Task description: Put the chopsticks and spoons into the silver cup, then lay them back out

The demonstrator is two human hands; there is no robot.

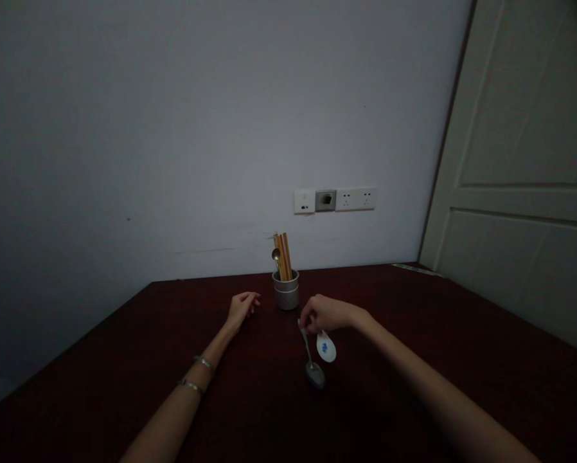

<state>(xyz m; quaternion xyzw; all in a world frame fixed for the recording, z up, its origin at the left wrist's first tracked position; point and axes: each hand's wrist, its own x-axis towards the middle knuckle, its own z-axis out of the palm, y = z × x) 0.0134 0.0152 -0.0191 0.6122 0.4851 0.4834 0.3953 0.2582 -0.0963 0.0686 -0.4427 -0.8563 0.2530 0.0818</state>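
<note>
My right hand is closed at the top of a metal spoon's handle, and the spoon's bowl points toward me. A white soup spoon with a blue pattern shows just below that hand; its handle is mostly hidden by the fingers, so I cannot tell whether they touch it. My left hand rests near the table surface with loosely bent fingers, holding nothing. Between and beyond both hands stands a grey utensil holder. Several wooden chopsticks and a small metal spoon stand upright in it.
The dark red table reaches back to a pale wall. Wall sockets and a switch plate sit above the table's back edge. At the right stands a panelled light door. A thin strip lies at the back right edge.
</note>
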